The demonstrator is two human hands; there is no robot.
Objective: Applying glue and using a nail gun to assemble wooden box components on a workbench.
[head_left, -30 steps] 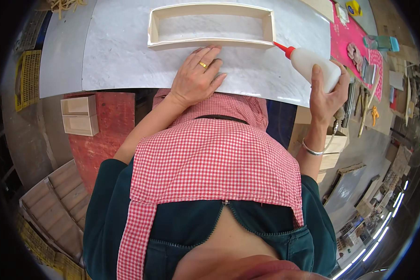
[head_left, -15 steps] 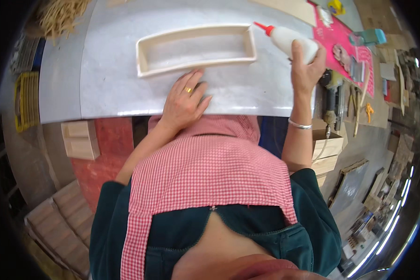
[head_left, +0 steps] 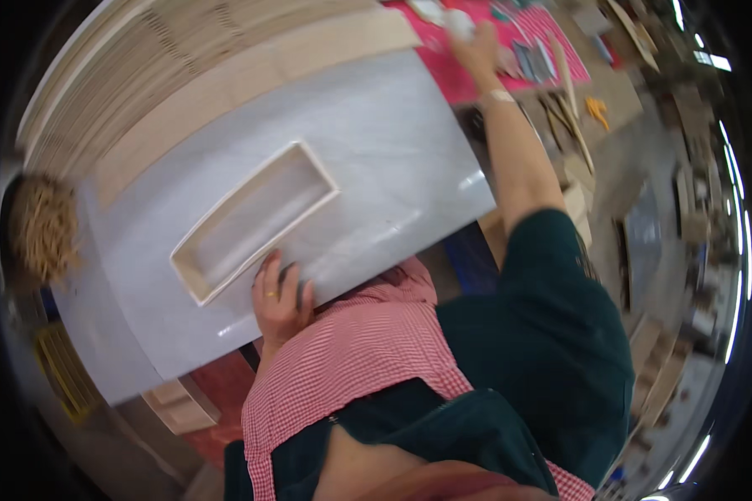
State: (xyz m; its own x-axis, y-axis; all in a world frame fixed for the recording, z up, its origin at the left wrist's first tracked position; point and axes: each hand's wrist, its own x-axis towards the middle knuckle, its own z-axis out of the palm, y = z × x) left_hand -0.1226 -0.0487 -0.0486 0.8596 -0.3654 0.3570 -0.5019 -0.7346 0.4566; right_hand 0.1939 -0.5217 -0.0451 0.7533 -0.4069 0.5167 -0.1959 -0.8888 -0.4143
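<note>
A pale wooden rectangular frame (head_left: 255, 219) lies slanted on the grey tabletop (head_left: 376, 184), its middle showing the table surface. My left hand (head_left: 281, 302), with a ring on one finger, rests near the table's front edge. Its fingers are stretched out, their tips at the near side of the frame. Far off to the right, my right hand (head_left: 476, 54) reaches over a pink mat (head_left: 443, 67). Its fingers are round a white squeeze bottle (head_left: 459, 25), blurred and partly hidden by the hand.
Stacked pale wooden strips (head_left: 226, 50) line the table's far side. A bundle of thin sticks (head_left: 46, 230) stands at the left. Beyond the mat are an orange tool (head_left: 597, 111) and a wooden handle (head_left: 564, 79). A yellow crate (head_left: 65, 371) sits low at left.
My right hand has carried the bottle away from the frame's corner to the pink mat. The view has turned, so the table appears tilted. My left hand stays beside the frame.
</note>
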